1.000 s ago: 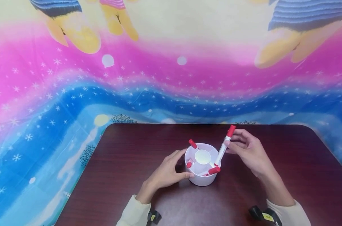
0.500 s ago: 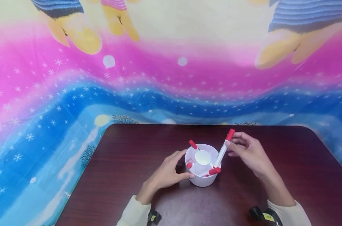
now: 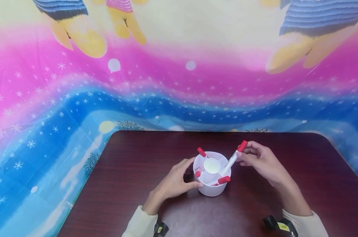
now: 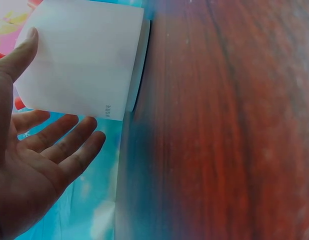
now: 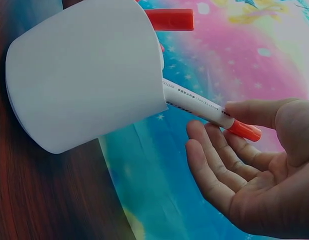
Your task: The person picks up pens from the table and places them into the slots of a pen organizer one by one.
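Observation:
A round white pen holder [image 3: 211, 191] with a raised round centre and divided compartments stands on the table. My left hand [image 3: 176, 179] holds its left side, thumb in front and fingers round towards the back; in the left wrist view the thumb [image 4: 25, 52] lies along the wall. Between thumb and fingers, my right hand [image 3: 263, 161] pinches a white marker [image 3: 232, 160] with a red cap. This marker leans to the right, its lower end inside the right compartment, as the right wrist view also shows. Other red-capped markers stick out at the back left, left and front right.
The dark red-brown wooden table [image 3: 131, 148] has rounded far corners. Behind it hangs a colourful cloth [image 3: 167, 82] with snowflakes. Black wrist straps [image 3: 281, 226] sit by both pale sleeves.
My right hand has lowered the marker, so its lower end now sits deeper in the pen holder and it leans further to the right. The left hand keeps its place.

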Demonstrator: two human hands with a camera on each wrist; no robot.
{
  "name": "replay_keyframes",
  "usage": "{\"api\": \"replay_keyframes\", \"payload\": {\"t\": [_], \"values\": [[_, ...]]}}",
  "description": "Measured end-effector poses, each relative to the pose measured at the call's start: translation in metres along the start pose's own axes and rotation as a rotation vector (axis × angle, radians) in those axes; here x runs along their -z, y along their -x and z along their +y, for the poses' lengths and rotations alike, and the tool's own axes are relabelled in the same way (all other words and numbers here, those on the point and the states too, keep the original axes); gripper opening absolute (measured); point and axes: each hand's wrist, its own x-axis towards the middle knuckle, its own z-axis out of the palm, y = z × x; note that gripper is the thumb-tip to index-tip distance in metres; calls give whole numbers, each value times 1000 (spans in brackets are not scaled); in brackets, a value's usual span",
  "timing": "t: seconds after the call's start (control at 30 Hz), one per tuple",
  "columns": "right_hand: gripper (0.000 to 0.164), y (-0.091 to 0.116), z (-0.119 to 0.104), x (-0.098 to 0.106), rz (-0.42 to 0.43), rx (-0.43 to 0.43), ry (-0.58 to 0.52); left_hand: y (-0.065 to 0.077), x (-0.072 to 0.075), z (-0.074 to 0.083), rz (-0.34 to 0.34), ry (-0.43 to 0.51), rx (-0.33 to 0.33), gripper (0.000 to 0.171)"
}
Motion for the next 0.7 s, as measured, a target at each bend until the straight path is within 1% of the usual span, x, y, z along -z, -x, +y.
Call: {"api": "replay_keyframes", "payload": {"t": [0.2,0.47,0.7], "values": [[43,-1,1,-3,-24,1,-50,1,0,1,1,3,9,96],[46,-5,5,-12,15,-21,-50,1,0,3,-3,6,25,96],[46,-8,7,-18,39,-14,-43,1,0,3,-2,3,24,96]]}}
